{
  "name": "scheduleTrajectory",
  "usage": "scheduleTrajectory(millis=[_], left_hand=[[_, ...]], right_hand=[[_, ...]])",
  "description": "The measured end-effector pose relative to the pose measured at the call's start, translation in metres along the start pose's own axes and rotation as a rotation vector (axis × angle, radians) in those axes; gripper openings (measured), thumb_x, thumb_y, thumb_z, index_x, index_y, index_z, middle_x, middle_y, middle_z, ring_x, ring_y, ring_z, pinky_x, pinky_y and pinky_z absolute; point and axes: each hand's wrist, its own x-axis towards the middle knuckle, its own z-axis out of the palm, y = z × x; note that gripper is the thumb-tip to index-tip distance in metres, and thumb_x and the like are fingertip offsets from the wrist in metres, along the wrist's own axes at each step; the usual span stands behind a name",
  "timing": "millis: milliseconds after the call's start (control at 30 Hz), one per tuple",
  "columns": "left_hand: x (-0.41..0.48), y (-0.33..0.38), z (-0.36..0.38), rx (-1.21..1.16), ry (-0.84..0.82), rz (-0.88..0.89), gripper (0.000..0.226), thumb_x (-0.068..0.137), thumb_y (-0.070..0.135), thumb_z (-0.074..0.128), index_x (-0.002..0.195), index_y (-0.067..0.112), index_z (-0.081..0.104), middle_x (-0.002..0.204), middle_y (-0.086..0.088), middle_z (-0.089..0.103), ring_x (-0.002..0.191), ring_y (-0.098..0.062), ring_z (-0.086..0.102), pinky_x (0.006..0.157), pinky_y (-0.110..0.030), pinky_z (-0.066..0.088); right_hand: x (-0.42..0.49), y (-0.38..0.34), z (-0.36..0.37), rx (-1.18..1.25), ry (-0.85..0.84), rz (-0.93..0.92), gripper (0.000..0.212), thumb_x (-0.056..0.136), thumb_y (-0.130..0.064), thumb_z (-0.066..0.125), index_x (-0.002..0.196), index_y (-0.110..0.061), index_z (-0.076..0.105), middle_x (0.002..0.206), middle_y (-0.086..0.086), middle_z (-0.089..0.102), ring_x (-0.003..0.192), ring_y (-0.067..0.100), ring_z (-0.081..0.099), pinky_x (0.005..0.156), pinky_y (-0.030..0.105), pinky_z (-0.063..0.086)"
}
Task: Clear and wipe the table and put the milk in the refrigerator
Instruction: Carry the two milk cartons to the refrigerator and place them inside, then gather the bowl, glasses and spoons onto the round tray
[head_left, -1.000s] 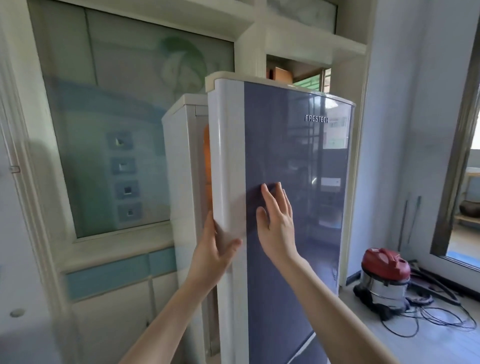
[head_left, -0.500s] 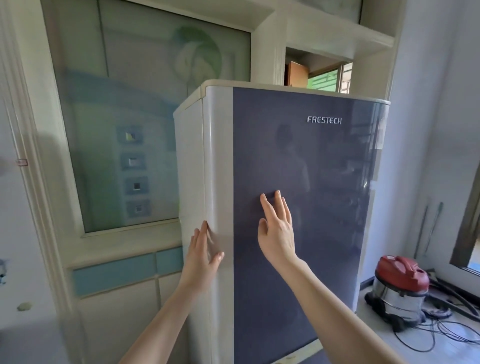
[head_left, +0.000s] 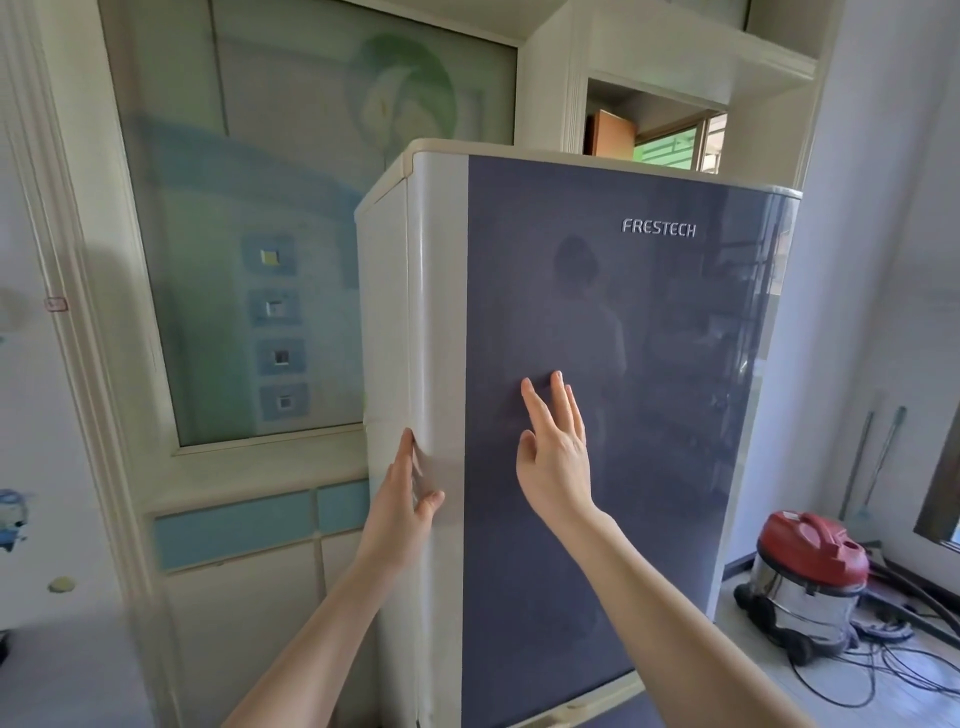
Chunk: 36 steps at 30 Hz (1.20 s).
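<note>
Two spread hands, left hand (head_left: 405, 499) and right hand (head_left: 556, 452), press flat on the shut refrigerator (head_left: 649, 415).

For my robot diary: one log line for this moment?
refrigerator door: shut | left hand: on door edge | right hand: flat on door

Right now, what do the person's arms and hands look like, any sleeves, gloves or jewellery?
Both forearms are bare as far as the frame shows; no sleeves reach into view. The left hand and right hand wear no gloves, and no rings, watch or bracelets are visible.
</note>
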Motion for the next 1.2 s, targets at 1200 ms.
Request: scheduleTrajectory(millis=[1200], left_hand=[[-0.336, -0.061, -0.305, 0.544, 0.477, -0.623, 0.092, 0.085, 0.049, 0.055, 0.148, 0.012, -0.002, 0.157, -0.002, -0.003, 0.145, -0.014, 0.003, 0.116, -0.031, 0.011]], right_hand=[[-0.242, -0.247, 0.129, 0.48, -0.868, -0.168, 0.072, 0.091, -0.032, 0.054, 0.147, -0.013, 0.012, 0.155, 0.002, 0.019, 0.143, 0.016, 0.019, 0.114, 0.029, 0.02]])
